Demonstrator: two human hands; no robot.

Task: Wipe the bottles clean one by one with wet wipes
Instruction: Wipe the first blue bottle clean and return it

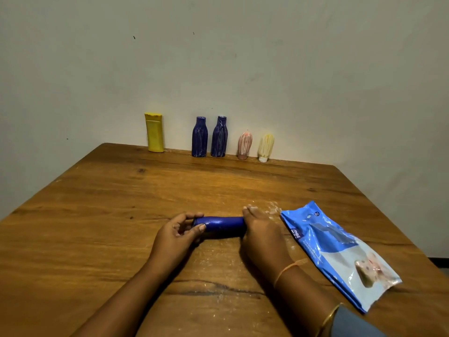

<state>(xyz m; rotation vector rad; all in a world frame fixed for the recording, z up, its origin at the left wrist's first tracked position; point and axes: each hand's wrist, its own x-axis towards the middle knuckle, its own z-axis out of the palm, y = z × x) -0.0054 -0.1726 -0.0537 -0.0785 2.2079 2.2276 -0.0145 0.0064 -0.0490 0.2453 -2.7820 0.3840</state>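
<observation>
A dark blue bottle (222, 226) lies on its side near the front middle of the wooden table (121, 203). My left hand (179, 233) pinches its left end with thumb and fingers. My right hand (261, 229) covers its right end; a wipe under the palm cannot be made out. Along the back edge by the wall stand a yellow bottle (153, 132), two blue bottles streaked with white (199, 137) (219, 136), a pink streaked tube (244, 145) and a pale yellow streaked tube (265, 147).
A blue pack of wet wipes (340, 254) lies flat to the right of my right hand. White powdery smears (273, 210) dot the wood around the lying bottle. The wall stands close behind the bottle row.
</observation>
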